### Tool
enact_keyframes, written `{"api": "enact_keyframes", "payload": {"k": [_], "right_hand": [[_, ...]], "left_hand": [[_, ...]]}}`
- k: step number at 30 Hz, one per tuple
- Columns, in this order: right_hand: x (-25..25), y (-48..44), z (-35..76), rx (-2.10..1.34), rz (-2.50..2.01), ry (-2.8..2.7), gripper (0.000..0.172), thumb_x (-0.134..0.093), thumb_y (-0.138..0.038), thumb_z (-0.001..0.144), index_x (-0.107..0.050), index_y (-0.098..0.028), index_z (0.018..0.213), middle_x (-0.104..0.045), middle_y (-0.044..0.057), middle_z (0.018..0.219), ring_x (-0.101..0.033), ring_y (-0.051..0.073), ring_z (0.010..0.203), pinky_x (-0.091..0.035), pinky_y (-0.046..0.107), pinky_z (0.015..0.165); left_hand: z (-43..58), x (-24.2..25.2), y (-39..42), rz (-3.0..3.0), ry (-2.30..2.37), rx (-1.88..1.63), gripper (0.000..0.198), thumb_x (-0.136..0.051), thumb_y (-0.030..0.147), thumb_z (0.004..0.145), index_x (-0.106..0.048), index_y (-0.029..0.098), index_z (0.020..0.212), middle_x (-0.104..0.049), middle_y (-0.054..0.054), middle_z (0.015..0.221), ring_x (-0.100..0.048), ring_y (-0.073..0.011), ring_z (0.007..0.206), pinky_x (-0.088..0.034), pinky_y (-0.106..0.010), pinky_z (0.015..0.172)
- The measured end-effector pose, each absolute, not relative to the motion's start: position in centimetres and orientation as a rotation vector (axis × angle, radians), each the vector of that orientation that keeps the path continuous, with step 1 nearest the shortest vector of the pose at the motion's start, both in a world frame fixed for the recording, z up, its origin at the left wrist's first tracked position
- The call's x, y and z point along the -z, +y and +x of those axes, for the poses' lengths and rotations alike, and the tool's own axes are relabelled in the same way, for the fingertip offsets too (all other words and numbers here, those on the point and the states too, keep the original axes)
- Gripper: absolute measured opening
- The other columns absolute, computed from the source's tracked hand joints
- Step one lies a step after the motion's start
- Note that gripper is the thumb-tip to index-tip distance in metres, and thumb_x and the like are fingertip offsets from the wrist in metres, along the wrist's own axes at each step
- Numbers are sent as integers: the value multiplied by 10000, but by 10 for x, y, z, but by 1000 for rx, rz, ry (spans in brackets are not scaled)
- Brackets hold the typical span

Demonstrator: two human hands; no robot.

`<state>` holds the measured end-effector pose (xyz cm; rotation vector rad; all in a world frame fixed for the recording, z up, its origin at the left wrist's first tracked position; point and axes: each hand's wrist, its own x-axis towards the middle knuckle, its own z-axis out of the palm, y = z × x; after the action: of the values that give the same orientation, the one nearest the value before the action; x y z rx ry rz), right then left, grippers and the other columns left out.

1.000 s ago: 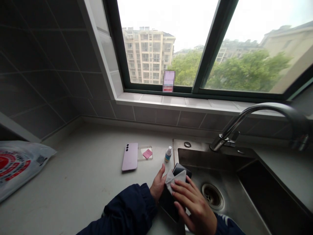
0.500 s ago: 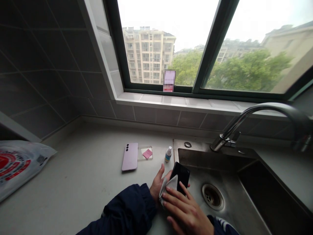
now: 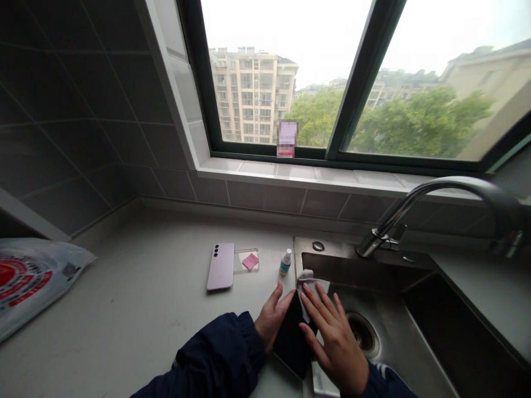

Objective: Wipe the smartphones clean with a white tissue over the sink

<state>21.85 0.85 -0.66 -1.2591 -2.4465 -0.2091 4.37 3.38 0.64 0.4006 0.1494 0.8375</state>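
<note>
A black phone (image 3: 290, 338), dark glassy face up, lies tilted in my left hand (image 3: 270, 316), whose thumb stands off its left side; most of the fingers are hidden beneath. My right hand (image 3: 337, 338) presses a light grey cloth (image 3: 306, 275) with its fingers onto the phone's far end. Some of the cloth sticks out past the fingertips. Just beyond my left hand, a small white-capped bottle (image 3: 285, 262) with a blue label stands on the counter by the sink edge.
A lilac phone (image 3: 221, 266) lies camera side up beside a clear phone case (image 3: 237, 260) with a pink paper (image 3: 250, 261) on it. The steel sink (image 3: 398, 331) and curved faucet (image 3: 418, 193) are at right. A printed plastic bag (image 3: 41, 276) rests at far left.
My right hand has slid the cloth from the phone's near left part up to its far end. More of the phone's near part now shows.
</note>
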Motion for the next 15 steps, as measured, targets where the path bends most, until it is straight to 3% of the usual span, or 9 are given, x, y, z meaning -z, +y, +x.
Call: {"api": "enact_keyframes", "payload": {"k": [8,15], "right_hand": [[7,9,220,193,-1340,-2367,631,-433,-322,976,-187,-199,1544,-274,59,1570,-153,317,1473,-256,573,1130],[9,10,221,178,-1273,-2365,628,-462,-299,967,-220,-184,1535,-300,93,1556,-168,327,1467,-247,593,1131]], "left_hand": [[39,1,30,379,285,-744,724,-312,638,914,-286,211,1498,-550,-123,1368,-497,-309,1271,-313,-470,1102],[40,-1,33,389,270,-756,734,-320,634,916,-313,174,1488,-574,-121,1342,-508,-278,1264,-314,-401,1108]]}}
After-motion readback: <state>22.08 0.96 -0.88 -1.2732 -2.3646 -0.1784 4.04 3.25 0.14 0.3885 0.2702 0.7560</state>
